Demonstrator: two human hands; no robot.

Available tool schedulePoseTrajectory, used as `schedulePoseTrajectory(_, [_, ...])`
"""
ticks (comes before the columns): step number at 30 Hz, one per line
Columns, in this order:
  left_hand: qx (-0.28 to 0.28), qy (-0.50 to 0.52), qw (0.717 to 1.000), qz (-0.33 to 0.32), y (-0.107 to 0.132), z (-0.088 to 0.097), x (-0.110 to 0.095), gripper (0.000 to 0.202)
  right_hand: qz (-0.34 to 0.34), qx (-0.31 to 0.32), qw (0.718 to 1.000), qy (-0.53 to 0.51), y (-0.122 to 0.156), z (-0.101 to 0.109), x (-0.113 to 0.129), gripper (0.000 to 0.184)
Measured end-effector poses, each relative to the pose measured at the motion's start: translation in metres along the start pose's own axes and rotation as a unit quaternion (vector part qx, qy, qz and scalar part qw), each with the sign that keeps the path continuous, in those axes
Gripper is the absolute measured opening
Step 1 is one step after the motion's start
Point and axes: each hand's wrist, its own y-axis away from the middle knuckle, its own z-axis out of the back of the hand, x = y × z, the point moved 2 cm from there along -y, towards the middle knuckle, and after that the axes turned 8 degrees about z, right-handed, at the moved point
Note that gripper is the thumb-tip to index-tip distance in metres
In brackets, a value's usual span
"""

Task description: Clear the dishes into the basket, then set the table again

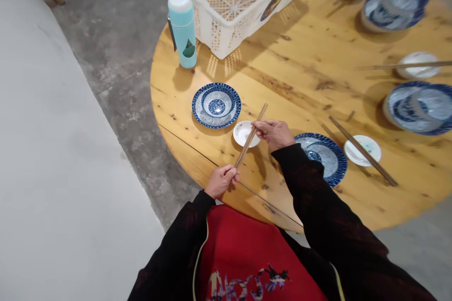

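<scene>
Your left hand (222, 180) is clamped on the near end of the chopsticks (243, 152); your right hand (274, 133) pinches them nearer the far end. You hold them slanted above the small white dish (241, 132) on the bench (254, 77); contact cannot be determined. Just beside the dish sits a blue-patterned plate (198, 118) bearing a smaller bowl (216, 102)

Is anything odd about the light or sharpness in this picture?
Head view: the white basket throws a latticed shadow onto the table; head view: a bright glint sits inside the small patterned bowl; head view: the blue-and-white dishes near the right edge look smeared, while the held chopsticks are fairly crisp.
</scene>
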Motion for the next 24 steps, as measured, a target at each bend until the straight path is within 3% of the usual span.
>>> schedulePoseTrajectory(4, [-0.027, 0.011, 1.000, 0.012, -0.011, -0.001, -0.002, 0.031, 0.035, -0.044, 0.998, 0.033, -0.031, 0.009, 0.002, 0.032])
schedulePoseTrajectory(8, [-0.060, 0.041, 0.997, 0.021, -0.021, -0.005, 0.000, 0.029, 0.046, -0.040, 0.996, 0.060, -0.050, 0.009, -0.002, 0.026])
schedulePoseTrajectory(17, [-0.062, 0.038, 0.996, 0.048, -0.028, -0.012, 0.002, 0.028, 0.026, -0.011, 0.998, 0.047, -0.056, 0.005, -0.015, 0.023])
schedulePoseTrajectory(24, [-0.069, 0.020, 0.997, 0.042, -0.028, -0.009, -0.010, 0.027, 0.039, -0.008, 0.997, 0.064, -0.059, 0.004, -0.018, 0.028])
